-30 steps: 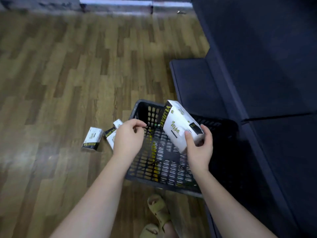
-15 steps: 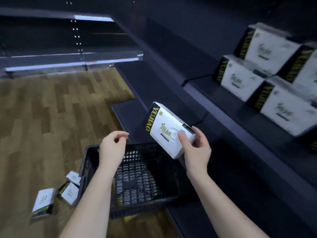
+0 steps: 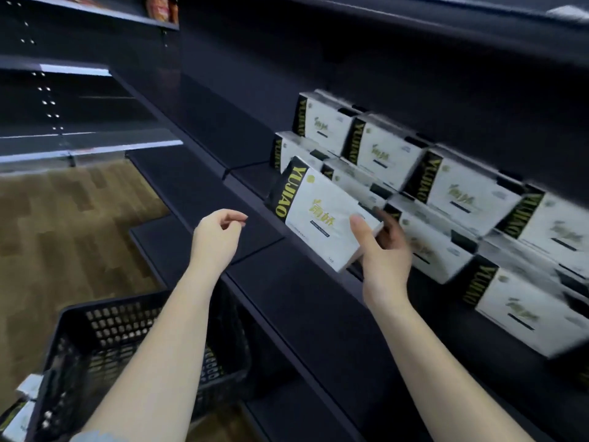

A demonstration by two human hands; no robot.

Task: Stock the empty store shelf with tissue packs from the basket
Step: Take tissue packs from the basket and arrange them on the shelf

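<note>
- At the far left bottom, small white packs [image 3: 22, 409] lie on the wooden floor [image 3: 63, 224], just beside the black basket [image 3: 95, 339]. The basket stands on the floor, close to the foot of the dark shelf unit.
- The left hand [image 3: 216, 237] hangs in the air over the shelf edge [image 3: 287, 282]. Its fingers are loosely curled, thumb and forefinger near each other, and they hold nothing.
- Between the two hands there is a bare stretch of dark shelf, open toward the left.
- The right hand [image 3: 382, 250] grips one tissue pack [image 3: 318, 212] at its lower right corner; the thumb lies on the white front face and the other fingers curl behind it. The pack is tilted, its black end with yellow letters up and to the left, and it is above the front edge of the shelf.
- To the right, stocked tissue packs [image 3: 462, 193] stand in two layers on the shelf, blurred, side by side. The held pack is just in front of the leftmost ones; whether it touches them cannot be told.
- The room is dim; further dark shelves [image 3: 79, 141] are at the back left.
</note>
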